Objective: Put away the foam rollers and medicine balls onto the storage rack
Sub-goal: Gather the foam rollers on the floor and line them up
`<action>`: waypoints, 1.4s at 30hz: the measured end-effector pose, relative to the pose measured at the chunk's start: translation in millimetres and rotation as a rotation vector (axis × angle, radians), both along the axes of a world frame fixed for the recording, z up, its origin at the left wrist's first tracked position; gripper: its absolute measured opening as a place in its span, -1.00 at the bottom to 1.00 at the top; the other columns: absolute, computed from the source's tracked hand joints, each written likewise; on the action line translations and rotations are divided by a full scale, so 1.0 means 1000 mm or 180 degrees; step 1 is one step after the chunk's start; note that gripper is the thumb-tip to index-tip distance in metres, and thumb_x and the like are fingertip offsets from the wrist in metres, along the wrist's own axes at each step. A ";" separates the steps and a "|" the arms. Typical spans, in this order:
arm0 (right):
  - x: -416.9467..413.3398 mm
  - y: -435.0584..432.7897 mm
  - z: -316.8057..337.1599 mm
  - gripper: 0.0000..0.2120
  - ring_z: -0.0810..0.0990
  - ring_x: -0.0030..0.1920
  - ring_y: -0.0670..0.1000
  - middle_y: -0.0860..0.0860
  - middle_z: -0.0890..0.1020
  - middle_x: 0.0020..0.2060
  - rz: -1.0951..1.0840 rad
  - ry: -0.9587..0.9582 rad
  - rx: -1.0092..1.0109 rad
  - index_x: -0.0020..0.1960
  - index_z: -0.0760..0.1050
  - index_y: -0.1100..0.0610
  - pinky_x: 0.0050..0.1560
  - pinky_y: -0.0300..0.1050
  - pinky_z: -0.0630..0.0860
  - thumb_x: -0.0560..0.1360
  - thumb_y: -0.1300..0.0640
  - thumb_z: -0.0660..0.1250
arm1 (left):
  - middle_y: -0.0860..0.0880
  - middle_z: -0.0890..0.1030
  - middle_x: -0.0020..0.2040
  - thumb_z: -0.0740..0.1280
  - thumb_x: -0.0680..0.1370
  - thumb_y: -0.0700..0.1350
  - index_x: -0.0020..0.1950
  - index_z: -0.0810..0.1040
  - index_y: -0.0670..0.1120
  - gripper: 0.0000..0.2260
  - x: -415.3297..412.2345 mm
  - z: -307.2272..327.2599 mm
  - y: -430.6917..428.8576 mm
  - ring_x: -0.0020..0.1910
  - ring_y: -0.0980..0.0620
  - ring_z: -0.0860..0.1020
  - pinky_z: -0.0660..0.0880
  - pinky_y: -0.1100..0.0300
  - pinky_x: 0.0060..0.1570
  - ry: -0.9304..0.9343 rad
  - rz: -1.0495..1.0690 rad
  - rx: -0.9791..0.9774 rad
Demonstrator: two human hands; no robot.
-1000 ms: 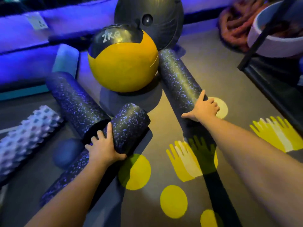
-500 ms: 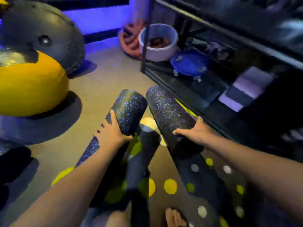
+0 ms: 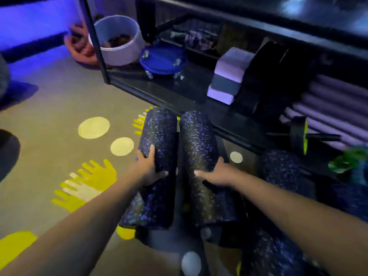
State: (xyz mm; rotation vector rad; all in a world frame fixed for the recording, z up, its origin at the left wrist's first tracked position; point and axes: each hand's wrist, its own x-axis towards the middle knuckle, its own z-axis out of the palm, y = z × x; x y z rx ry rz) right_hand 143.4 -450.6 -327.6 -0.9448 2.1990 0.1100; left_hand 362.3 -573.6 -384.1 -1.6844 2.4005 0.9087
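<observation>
Two black foam rollers with blue speckles hang side by side above the floor, lengthwise away from me. My left hand (image 3: 149, 169) grips the left foam roller (image 3: 159, 136) around its middle. My right hand (image 3: 216, 174) grips the right foam roller (image 3: 196, 140) the same way. Their far ends reach the front edge of the black storage rack (image 3: 159, 96), at its lowest shelf. Another speckled foam roller (image 3: 282, 172) lies to the right near the rack's edge. No medicine ball is in view.
On the low shelf stand a white tub (image 3: 119, 42), a blue round lid-like disc (image 3: 163, 59), stacked foam blocks (image 3: 229, 76), a dark plate and purple mats (image 3: 334, 108). A small dumbbell (image 3: 298, 136) lies at the right. The floor mat has yellow dots and hand prints (image 3: 87, 182).
I have turned right, away from the yellow ball, and carried both rollers toward the rack. The rollers are now parallel and close together, their ends at the shelf edge.
</observation>
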 end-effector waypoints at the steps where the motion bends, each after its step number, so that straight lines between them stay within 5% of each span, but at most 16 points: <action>1: -0.011 -0.016 -0.008 0.32 0.25 0.55 0.25 0.24 0.14 0.60 -0.0238 -0.0033 -0.0211 0.64 -0.23 0.19 0.51 0.09 0.29 0.28 -0.59 0.31 | -0.38 -0.12 0.61 0.49 0.41 0.32 0.65 -0.31 -0.05 0.19 0.005 -0.006 0.001 0.60 -0.36 0.07 0.17 -0.05 0.55 -0.0076 -0.0041 0.0042; 4: -0.016 -0.051 -0.037 0.51 0.16 0.56 0.30 0.26 0.02 0.61 -0.0634 -0.0159 -0.0462 0.60 -0.41 0.11 0.51 0.24 0.23 0.12 -0.58 0.45 | -0.31 -0.06 0.63 0.48 0.05 0.54 0.64 -0.29 0.15 0.41 0.023 -0.015 0.012 0.62 -0.26 0.06 0.16 -0.05 0.57 0.0071 0.0127 0.0292; 6: -0.004 -0.058 -0.057 0.60 0.20 0.50 0.37 0.31 0.00 0.57 -0.0544 0.0322 -0.0429 0.58 -0.48 0.04 0.42 0.35 0.29 0.01 -0.57 0.51 | -0.27 0.03 0.61 0.41 -0.15 0.63 0.61 -0.27 0.30 0.48 0.029 -0.018 0.025 0.62 -0.22 0.10 0.18 -0.05 0.57 0.0249 0.0365 0.0337; 11: 0.008 -0.059 -0.068 0.52 0.27 0.43 0.39 0.27 0.08 0.54 -0.0600 0.0687 -0.0467 0.57 -0.49 -0.01 0.33 0.37 0.35 0.11 -0.47 0.55 | -0.27 0.09 0.60 0.68 0.18 0.24 0.63 -0.22 0.28 0.32 0.026 -0.015 0.044 0.60 -0.21 0.15 0.18 0.02 0.55 0.0363 0.0753 0.0445; 19: 0.017 0.024 -0.047 0.46 0.30 0.43 0.34 0.20 0.11 0.55 -0.1163 0.0191 -0.0794 0.58 -0.47 -0.05 0.33 0.32 0.35 0.17 -0.48 0.53 | -0.25 0.22 0.50 0.56 0.05 0.34 0.44 -0.49 0.45 0.36 0.022 -0.016 0.085 0.44 -0.40 0.33 0.33 -0.34 0.38 0.0004 0.0753 0.0075; 24: 0.007 0.070 -0.040 0.32 0.23 0.45 0.35 0.16 -0.02 0.57 -0.1558 -0.0039 -0.0817 0.56 -0.53 -0.02 0.41 0.27 0.27 0.33 -0.49 0.39 | -0.31 0.21 0.54 0.62 0.27 0.23 0.58 -0.41 0.24 0.32 -0.027 -0.002 0.095 0.47 -0.38 0.31 0.28 -0.14 0.44 0.0311 0.0218 -0.0025; 30: -0.011 0.106 -0.070 -0.27 0.15 0.48 0.33 0.10 -0.02 0.61 -0.0567 0.0997 -0.1319 0.65 -0.05 0.09 0.46 0.19 0.21 0.64 -0.22 0.14 | -0.05 -0.04 0.67 0.45 0.35 0.41 0.60 -0.25 0.33 0.08 -0.042 -0.026 0.122 0.59 -0.21 0.14 0.25 -0.31 0.44 -0.0077 -0.0579 -0.0196; 34: 0.004 0.090 -0.073 -0.45 0.25 0.48 0.34 0.25 0.22 0.54 -0.0257 0.1391 -0.2065 0.54 0.28 0.22 0.47 0.24 0.25 0.64 -0.01 0.24 | 0.00 0.13 0.66 0.29 0.51 0.31 0.67 -0.01 0.15 -0.18 -0.028 -0.012 0.124 0.60 -0.09 0.22 0.23 0.03 0.52 0.0581 -0.0778 -0.0057; 37: 0.046 0.041 -0.063 -0.55 0.28 0.48 0.31 0.26 0.29 0.50 0.0190 0.1067 -0.2652 0.49 0.36 0.23 0.47 0.20 0.26 0.65 0.08 0.23 | -0.05 0.43 0.53 0.26 0.67 -0.03 0.67 0.08 0.09 -0.40 0.003 0.014 0.109 0.48 -0.09 0.41 0.33 0.15 0.38 0.0520 -0.0651 -0.0069; 42: 0.162 -0.050 -0.032 -0.61 0.20 0.51 0.25 0.20 0.23 0.53 0.1125 0.0248 -0.2932 0.47 0.34 0.17 0.49 0.14 0.18 0.66 0.12 0.15 | -0.13 0.57 0.39 0.17 0.67 -0.23 0.60 0.30 -0.01 -0.52 0.119 0.080 0.067 0.40 -0.14 0.49 0.42 0.09 0.32 -0.0741 -0.0485 -0.0105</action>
